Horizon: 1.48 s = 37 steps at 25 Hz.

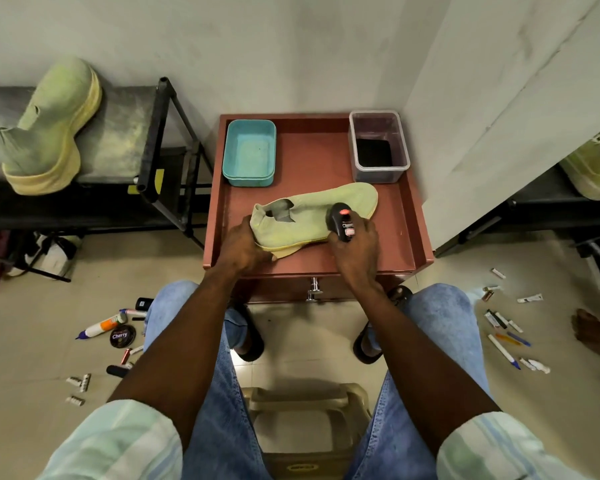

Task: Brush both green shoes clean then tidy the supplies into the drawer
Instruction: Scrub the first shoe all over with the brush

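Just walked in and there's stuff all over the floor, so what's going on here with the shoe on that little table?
A seated person is cleaning a green shoe lying on its side on a small reddish table. The left hand grips its heel end while the right hand presses a black brush against its upper. The second green shoe sits on the rack to the left. Pens, tubes and a polish tin lie scattered on the floor.

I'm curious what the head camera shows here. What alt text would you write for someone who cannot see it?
Seen from above, a seated person's left hand holds the heel of a green shoe lying on a red-brown table, while the right hand grips a black brush against its side. A second green shoe sits on a rack at left.
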Each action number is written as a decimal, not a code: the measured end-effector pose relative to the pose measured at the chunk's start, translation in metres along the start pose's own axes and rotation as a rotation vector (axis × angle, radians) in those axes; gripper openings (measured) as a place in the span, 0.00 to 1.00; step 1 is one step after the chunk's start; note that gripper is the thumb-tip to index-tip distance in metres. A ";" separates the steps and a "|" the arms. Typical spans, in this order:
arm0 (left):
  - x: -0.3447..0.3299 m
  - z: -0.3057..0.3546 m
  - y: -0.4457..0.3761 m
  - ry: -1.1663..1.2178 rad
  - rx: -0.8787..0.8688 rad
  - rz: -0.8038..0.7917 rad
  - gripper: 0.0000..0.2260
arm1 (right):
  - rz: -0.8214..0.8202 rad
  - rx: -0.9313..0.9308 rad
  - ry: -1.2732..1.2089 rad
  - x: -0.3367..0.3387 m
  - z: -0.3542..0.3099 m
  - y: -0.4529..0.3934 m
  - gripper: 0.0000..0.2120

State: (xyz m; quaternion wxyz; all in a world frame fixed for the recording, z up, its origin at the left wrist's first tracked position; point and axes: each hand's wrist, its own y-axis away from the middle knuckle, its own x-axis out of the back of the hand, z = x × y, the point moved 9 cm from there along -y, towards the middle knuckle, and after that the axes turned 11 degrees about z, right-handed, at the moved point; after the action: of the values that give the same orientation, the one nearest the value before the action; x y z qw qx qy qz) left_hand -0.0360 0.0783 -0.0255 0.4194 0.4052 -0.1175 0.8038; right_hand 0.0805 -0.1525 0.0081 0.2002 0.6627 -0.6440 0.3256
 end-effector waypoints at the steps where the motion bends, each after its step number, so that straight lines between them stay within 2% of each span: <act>1: 0.001 0.002 0.000 0.023 0.003 -0.001 0.46 | -0.024 0.050 -0.037 -0.003 -0.011 0.006 0.28; 3: 0.006 0.005 0.002 0.125 0.065 -0.010 0.43 | 0.050 0.067 -0.094 0.005 -0.020 0.006 0.28; 6: 0.007 -0.002 0.008 0.390 0.251 -0.074 0.30 | 0.229 -0.008 -0.190 0.029 -0.018 -0.002 0.26; 8: 0.005 -0.010 0.011 0.619 0.427 -0.120 0.25 | 0.253 0.082 -0.232 0.033 -0.036 0.005 0.26; 11: 0.002 -0.015 0.021 0.899 0.659 -0.114 0.22 | 0.104 0.265 -0.238 0.008 -0.072 0.034 0.26; 13: -0.001 -0.018 0.026 0.986 0.741 -0.087 0.22 | -0.019 0.386 -0.199 -0.012 -0.089 0.058 0.26; 15: -0.002 -0.018 0.027 1.050 0.763 -0.063 0.20 | -0.019 0.471 -0.168 -0.015 -0.099 0.065 0.25; 18: 0.006 -0.014 0.023 1.070 0.708 0.007 0.20 | 0.102 0.294 -0.269 0.002 -0.093 0.043 0.25; 20: 0.012 -0.008 0.021 0.972 0.568 0.028 0.25 | 0.110 0.261 -0.236 0.005 -0.087 0.029 0.25; 23: 0.021 -0.002 0.015 0.512 0.165 0.085 0.40 | 0.058 0.321 -0.070 -0.005 -0.077 0.020 0.24; 24: 0.024 -0.001 0.014 0.301 0.058 0.135 0.41 | 0.045 0.313 -0.032 -0.009 -0.073 0.021 0.24; 26: 0.036 0.003 0.011 0.019 -0.059 0.253 0.33 | 0.075 0.320 -0.036 -0.007 -0.076 0.024 0.23; 28: 0.043 0.010 0.008 -0.025 -0.085 0.289 0.26 | 0.158 0.390 -0.125 0.004 -0.090 0.022 0.21; 30: 0.043 0.015 0.008 -0.019 -0.083 0.267 0.23 | 0.201 0.408 -0.173 0.008 -0.103 0.017 0.20; 32: 0.040 0.016 0.009 -0.023 -0.096 0.258 0.24 | 0.105 0.428 -0.095 -0.007 -0.117 0.026 0.22; 35: 0.038 0.016 0.016 -0.021 -0.097 0.262 0.24 | -0.018 0.624 0.069 -0.019 -0.122 0.051 0.23; 37: 0.039 0.019 0.017 -0.022 -0.109 0.263 0.25 | -0.001 0.564 0.085 -0.004 -0.106 0.023 0.23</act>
State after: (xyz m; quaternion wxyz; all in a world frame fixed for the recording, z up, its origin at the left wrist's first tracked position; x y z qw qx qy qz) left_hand -0.0510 0.0803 0.0185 0.3305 0.3716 -0.2175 0.8399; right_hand 0.0391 -0.0791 0.0769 0.0349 0.6782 -0.5189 0.5192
